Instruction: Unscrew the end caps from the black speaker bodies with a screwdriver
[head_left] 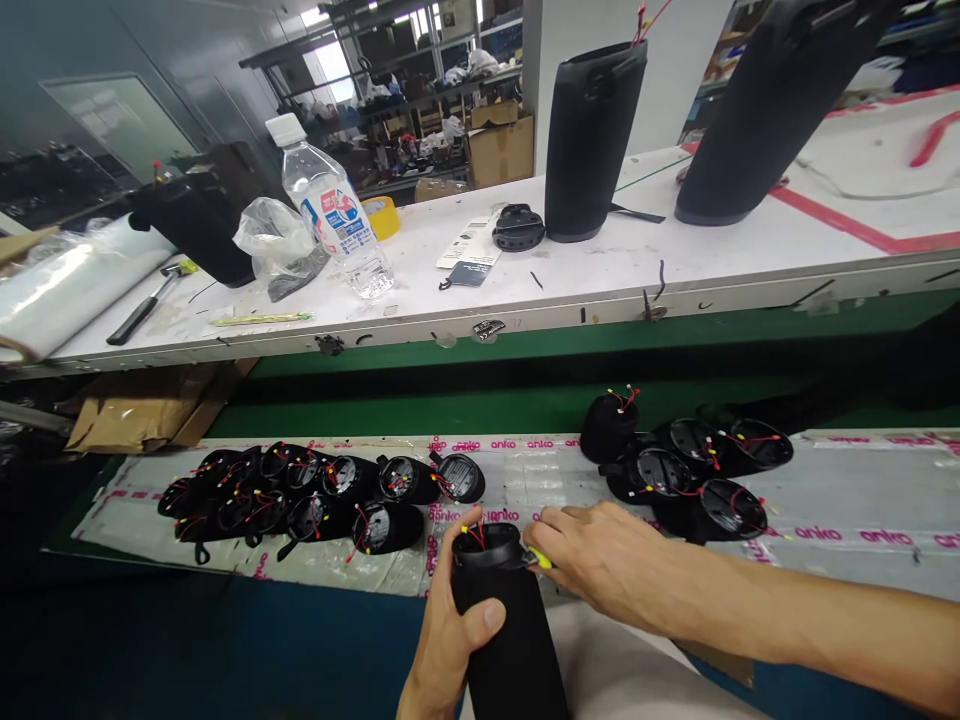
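My left hand is wrapped round a black cylindrical speaker housing, its thumb across the front. The open end points up and away from me, with red wires and small yellow and white plugs inside. My right hand is closed at the right side of the rim, on a small yellow-handled tool. The tool's dark tip touches the rim; the fingers hide most of it, so its exact kind does not show.
Several similar housings lie on the low sheeted surface at left, and more housings at right. On the white bench stand a water bottle, upright housings, yellow tape and a hammer.
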